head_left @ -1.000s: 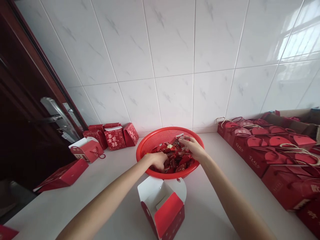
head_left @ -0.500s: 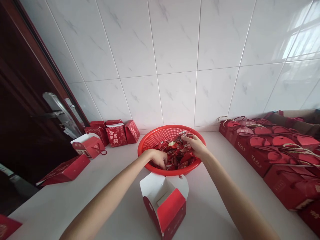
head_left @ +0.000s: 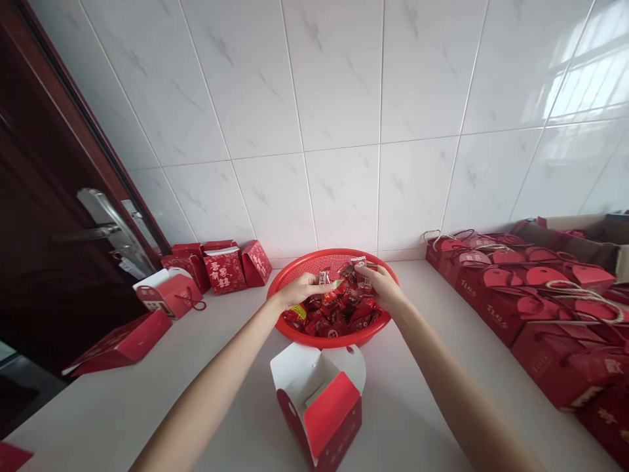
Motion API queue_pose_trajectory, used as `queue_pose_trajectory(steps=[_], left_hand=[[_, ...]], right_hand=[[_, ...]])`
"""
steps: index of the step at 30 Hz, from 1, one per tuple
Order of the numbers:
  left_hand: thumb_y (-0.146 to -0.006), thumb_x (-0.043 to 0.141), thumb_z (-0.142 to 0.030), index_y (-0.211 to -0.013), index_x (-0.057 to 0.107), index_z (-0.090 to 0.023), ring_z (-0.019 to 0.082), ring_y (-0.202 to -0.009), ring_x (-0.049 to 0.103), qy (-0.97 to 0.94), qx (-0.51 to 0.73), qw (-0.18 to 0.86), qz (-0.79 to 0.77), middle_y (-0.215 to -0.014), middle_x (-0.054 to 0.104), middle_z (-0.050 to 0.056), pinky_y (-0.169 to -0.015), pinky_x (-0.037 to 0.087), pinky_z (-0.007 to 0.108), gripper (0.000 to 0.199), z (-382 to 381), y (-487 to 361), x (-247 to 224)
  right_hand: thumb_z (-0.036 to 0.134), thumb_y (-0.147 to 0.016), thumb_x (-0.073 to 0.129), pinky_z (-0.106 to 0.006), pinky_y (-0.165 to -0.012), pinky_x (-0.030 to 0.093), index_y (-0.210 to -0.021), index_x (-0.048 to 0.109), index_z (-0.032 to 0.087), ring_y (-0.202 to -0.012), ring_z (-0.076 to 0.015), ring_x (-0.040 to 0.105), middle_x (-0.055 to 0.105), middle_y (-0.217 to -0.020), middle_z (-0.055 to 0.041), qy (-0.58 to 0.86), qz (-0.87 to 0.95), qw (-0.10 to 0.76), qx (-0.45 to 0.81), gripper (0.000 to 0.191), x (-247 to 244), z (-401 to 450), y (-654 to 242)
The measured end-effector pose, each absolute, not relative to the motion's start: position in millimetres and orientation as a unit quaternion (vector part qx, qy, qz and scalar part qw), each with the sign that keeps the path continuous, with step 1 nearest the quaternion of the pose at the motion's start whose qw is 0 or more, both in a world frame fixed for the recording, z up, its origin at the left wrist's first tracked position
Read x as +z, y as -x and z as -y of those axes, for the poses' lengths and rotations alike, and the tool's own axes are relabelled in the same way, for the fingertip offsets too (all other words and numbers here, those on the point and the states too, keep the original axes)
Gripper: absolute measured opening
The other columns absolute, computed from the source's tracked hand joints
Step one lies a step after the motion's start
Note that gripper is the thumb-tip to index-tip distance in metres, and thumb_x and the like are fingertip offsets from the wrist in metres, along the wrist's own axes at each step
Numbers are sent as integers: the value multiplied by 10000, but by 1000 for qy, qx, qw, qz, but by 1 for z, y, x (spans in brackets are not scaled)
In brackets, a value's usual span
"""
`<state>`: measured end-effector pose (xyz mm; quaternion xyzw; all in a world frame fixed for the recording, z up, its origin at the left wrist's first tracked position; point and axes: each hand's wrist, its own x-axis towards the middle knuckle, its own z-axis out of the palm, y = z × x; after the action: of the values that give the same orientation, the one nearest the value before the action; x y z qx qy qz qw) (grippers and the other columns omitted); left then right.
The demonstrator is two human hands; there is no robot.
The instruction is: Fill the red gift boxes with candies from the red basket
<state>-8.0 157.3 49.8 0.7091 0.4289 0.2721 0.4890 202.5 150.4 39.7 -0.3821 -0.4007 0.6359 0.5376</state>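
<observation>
A red plastic basket (head_left: pixel 339 341) holds many red-wrapped candies (head_left: pixel 331 324). Over its left part, my left hand (head_left: pixel 305 288) is closed on a small wrapped candy (head_left: pixel 324 278) with red and white on it. My right hand (head_left: pixel 382 286) is at the basket's right side, its fingers closed on a red and white packet (head_left: pixel 361 263). Just in front of the basket stands an open red box (head_left: pixel 331 413) with a white inside and its flaps up; neither hand touches it.
Several red boxes (head_left: pixel 226 270) stand at the left by the wall, near a dark door (head_left: pixel 44 183). Rows of closed red boxes with cord handles (head_left: pixel 496 298) fill the right side, with a cardboard carton (head_left: pixel 574 226) behind them. A tiled wall rises at the back.
My left hand has come up out of the candies and now holds a small one above them. My right hand has stayed nearly in place with its packet. The view has shifted slightly.
</observation>
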Motion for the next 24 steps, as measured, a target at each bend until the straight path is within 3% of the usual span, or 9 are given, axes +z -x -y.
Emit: queue_pose_trajectory(steps=[7, 13, 16, 20, 22, 24], left_hand=[[-750, 754, -516, -994, 758, -148, 259, -992, 662, -719, 296, 470, -417, -994, 762, 83, -940, 480, 381, 441, -162, 8, 40], [-871, 555, -400, -980, 759, -150, 258, -950, 690, -759, 311, 351, -452, -994, 777, 78, -891, 532, 383, 341, -168, 9, 32], [-845, 513, -267, -1012, 766, -196, 251, -1067, 669, -775, 314, 306, -455, -1071, 774, 40, -988, 497, 372, 312, -165, 6, 34], [-784, 424, -139, -1086, 749, -219, 218, -1254, 592, -814, 273, 150, -491, -1152, 754, 19, -1100, 420, 336, 451, -153, -1, 41], [-783, 394, -125, -1024, 752, -216, 215, -1217, 613, -814, 236, 104, -521, -1131, 757, 25, -1067, 437, 325, 441, -148, -5, 46], [-781, 386, -124, -882, 745, -203, 226, -1040, 680, -805, 203, 98, -549, -1000, 775, 41, -935, 494, 320, 382, -145, -7, 51]], right_hand=[[221, -832, 662, -266, -536, 597, -853, 651, 169, -773, -186, 683, 717, -932, -73, 369, 419, 523, 644, 57, 38, -151, -205], [250, -829, 686, -278, -559, 605, -852, 669, 172, -788, -205, 703, 733, -896, -77, 351, 430, 511, 656, 83, 35, -153, -205], [247, -836, 685, -283, -553, 607, -866, 671, 170, -773, -202, 706, 735, -900, -78, 363, 422, 509, 657, 85, 36, -152, -205], [243, -846, 677, -278, -555, 609, -850, 683, 169, -755, -199, 708, 736, -881, -75, 369, 431, 496, 657, 74, 40, -149, -205], [237, -851, 667, -267, -538, 603, -847, 686, 169, -754, -195, 704, 733, -878, -71, 369, 435, 494, 657, 70, 40, -148, -205], [233, -845, 670, -258, -523, 596, -853, 684, 168, -758, -192, 701, 732, -879, -70, 370, 434, 497, 654, 67, 40, -149, -204]])
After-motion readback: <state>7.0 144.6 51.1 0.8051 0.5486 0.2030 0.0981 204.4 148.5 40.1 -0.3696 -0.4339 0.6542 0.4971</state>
